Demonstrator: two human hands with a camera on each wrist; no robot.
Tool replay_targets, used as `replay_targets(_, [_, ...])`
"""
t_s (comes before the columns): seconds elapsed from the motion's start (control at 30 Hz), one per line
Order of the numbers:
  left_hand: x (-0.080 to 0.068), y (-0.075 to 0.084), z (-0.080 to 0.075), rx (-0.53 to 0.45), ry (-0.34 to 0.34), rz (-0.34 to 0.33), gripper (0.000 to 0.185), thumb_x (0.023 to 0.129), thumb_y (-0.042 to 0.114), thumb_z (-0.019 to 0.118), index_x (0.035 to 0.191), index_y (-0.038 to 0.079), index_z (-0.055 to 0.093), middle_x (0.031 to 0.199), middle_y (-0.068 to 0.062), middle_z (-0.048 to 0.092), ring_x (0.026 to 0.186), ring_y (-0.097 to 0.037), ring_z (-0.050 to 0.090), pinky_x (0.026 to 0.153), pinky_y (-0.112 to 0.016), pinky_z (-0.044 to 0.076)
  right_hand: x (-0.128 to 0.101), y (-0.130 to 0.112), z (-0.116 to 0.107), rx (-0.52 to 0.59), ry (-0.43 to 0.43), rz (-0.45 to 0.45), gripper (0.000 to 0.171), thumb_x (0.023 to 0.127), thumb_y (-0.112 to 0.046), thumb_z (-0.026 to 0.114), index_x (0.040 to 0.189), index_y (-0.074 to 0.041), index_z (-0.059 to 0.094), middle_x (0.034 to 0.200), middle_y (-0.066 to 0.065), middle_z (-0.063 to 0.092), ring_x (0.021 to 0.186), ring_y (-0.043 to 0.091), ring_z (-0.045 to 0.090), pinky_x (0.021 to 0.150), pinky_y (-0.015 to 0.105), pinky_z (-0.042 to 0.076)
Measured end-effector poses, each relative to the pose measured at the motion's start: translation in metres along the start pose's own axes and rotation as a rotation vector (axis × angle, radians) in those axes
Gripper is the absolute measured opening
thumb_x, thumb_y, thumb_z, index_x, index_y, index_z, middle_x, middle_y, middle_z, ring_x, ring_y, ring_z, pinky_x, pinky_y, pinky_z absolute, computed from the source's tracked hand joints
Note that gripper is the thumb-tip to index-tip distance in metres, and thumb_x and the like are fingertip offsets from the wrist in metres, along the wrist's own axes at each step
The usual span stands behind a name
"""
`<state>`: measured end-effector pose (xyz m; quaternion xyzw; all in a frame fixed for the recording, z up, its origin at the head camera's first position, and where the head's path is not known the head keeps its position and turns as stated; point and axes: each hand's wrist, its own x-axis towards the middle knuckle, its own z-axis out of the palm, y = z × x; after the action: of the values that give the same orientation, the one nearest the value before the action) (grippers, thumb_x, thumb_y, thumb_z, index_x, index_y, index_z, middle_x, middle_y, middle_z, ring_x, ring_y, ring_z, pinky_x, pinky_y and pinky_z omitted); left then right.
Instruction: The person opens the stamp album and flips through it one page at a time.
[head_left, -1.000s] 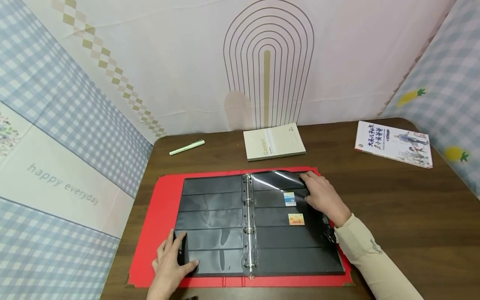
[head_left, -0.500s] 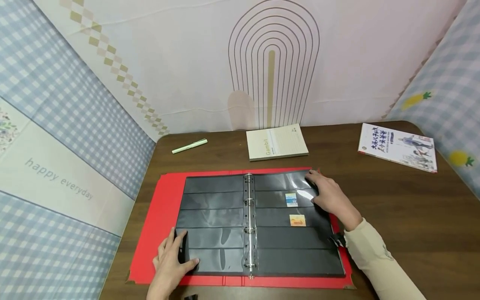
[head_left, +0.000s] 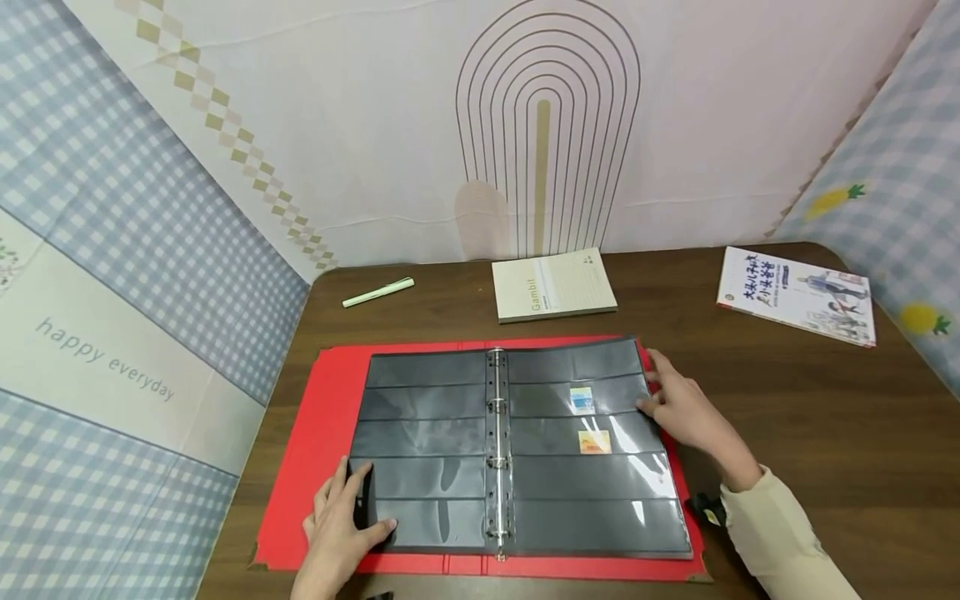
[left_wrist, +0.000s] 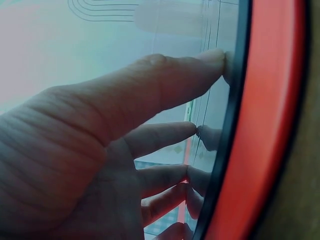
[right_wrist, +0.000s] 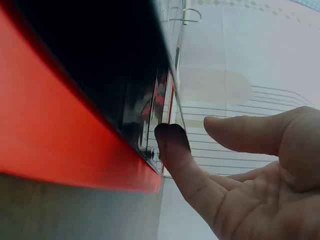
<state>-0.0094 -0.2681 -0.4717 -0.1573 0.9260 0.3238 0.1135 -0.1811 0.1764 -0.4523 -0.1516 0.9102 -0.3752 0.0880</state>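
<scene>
A red ring binder [head_left: 318, 392] lies spread on the table, its metal rings [head_left: 497, 442] running down the middle. Black pages with clear strips fill both sides. The right page [head_left: 585, 525] carries a blue-and-white stamp [head_left: 581, 400] and, below it, an orange-yellow stamp [head_left: 595, 442]. With fingers spread, my left hand [head_left: 337, 525] rests on the lower outer edge of the left page [head_left: 420, 400]. My right hand [head_left: 686, 408] is at the right page's outer edge. In the right wrist view, a fingertip [right_wrist: 172, 140] meets the lifted page edge while the thumb [right_wrist: 245, 132] stays apart.
Behind the binder lie a light green pen [head_left: 378, 292], a cream notebook [head_left: 555, 285] and, at the back right, a white illustrated book [head_left: 797, 296]. A printed cloth [head_left: 375, 125] hangs along the table's back edge. A small dark object [head_left: 381, 596] shows at the front edge.
My right hand has slid from over the right page's upper corner outward to its right edge. Glare on that page has shifted lower. The left hand stays in place.
</scene>
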Motion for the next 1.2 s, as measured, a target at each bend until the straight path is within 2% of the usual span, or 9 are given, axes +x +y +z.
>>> replay_targets(0.07, [0.0,0.0,0.0,0.002,0.003,0.002,0.091,0.077,0.019,0.088,0.153,0.005,0.041,0.164,-0.026,0.011,0.141,-0.05,0.015,0.095,-0.069,0.021,-0.005,0.003,0.0,0.033,-0.004,-0.008,0.07,0.092,0.003,0.064,0.147,0.02,0.025,0.111,0.033,0.063,0.084,0.03,0.064,0.072,0.044,0.053])
replay_targets(0.23, [-0.001,0.0,0.0,-0.003,0.01,0.005,0.09,0.077,0.017,0.088,0.153,0.004,0.041,0.164,-0.026,0.012,0.141,-0.05,0.015,0.095,-0.069,0.021,-0.016,0.008,-0.001,0.203,-0.09,0.004,0.062,0.093,0.008,0.058,0.145,0.02,0.028,0.092,0.016,0.058,0.066,0.02,0.058,0.054,0.034,0.054])
replay_targets(0.37, [-0.001,0.0,0.0,-0.01,0.009,0.004,0.09,0.077,0.017,0.087,0.153,0.005,0.041,0.165,-0.026,0.011,0.141,-0.05,0.014,0.096,-0.069,0.02,-0.025,0.011,-0.002,0.333,-0.177,0.008,0.07,0.094,0.009,0.056,0.152,0.015,0.017,0.103,0.022,0.059,0.067,0.017,0.061,0.051,0.036,0.055])
replay_targets(0.47, [-0.002,0.0,-0.001,-0.009,0.007,0.003,0.09,0.078,0.018,0.087,0.153,0.005,0.041,0.165,-0.026,0.011,0.141,-0.05,0.014,0.095,-0.07,0.02,-0.029,0.011,-0.004,0.402,-0.237,-0.004,0.078,0.094,0.01,0.054,0.156,0.01,0.006,0.095,0.019,0.058,0.066,0.016,0.059,0.051,0.037,0.055])
replay_targets(0.57, [-0.003,0.0,-0.001,-0.008,0.002,0.002,0.09,0.078,0.02,0.088,0.153,0.005,0.041,0.165,-0.025,0.01,0.142,-0.05,0.014,0.096,-0.069,0.02,-0.032,0.01,-0.005,0.453,-0.273,-0.021,0.081,0.094,0.012,0.05,0.157,0.007,0.0,0.077,0.007,0.049,0.061,0.015,0.053,0.05,0.037,0.054])
replay_targets(0.6, [-0.003,0.0,-0.001,-0.006,0.002,0.003,0.09,0.078,0.02,0.088,0.153,0.005,0.041,0.165,-0.025,0.01,0.142,-0.05,0.014,0.096,-0.069,0.02,-0.033,0.01,-0.005,0.468,-0.274,-0.026,0.081,0.094,0.012,0.049,0.157,0.007,-0.001,0.076,0.006,0.048,0.059,0.015,0.051,0.05,0.037,0.054])
replay_targets(0.7, [-0.004,0.0,-0.001,-0.009,0.003,0.007,0.09,0.078,0.02,0.088,0.153,0.005,0.041,0.165,-0.025,0.011,0.142,-0.05,0.014,0.096,-0.069,0.02,-0.035,0.009,-0.007,0.527,-0.259,-0.033,0.08,0.094,0.014,0.047,0.158,0.006,-0.001,0.092,0.018,0.063,0.066,0.016,0.06,0.051,0.039,0.055])
replay_targets(0.8, [-0.004,-0.001,-0.001,-0.012,0.003,0.008,0.09,0.078,0.02,0.088,0.153,0.005,0.041,0.165,-0.025,0.011,0.142,-0.05,0.014,0.096,-0.069,0.02,-0.036,0.006,-0.009,0.564,-0.238,-0.031,0.078,0.095,0.014,0.046,0.158,0.005,0.0,0.117,0.032,0.062,0.075,0.02,0.067,0.053,0.039,0.055])
replay_targets(1.2, [0.0,0.0,0.0,-0.009,-0.002,-0.007,0.089,0.079,0.022,0.087,0.153,0.004,0.041,0.164,-0.027,0.011,0.143,-0.051,0.013,0.096,-0.07,0.02,-0.038,-0.009,-0.017,0.591,-0.212,-0.065,0.071,0.096,0.014,0.044,0.156,0.008,0.007,0.11,0.033,0.065,0.076,0.025,0.072,0.055,0.04,0.057])
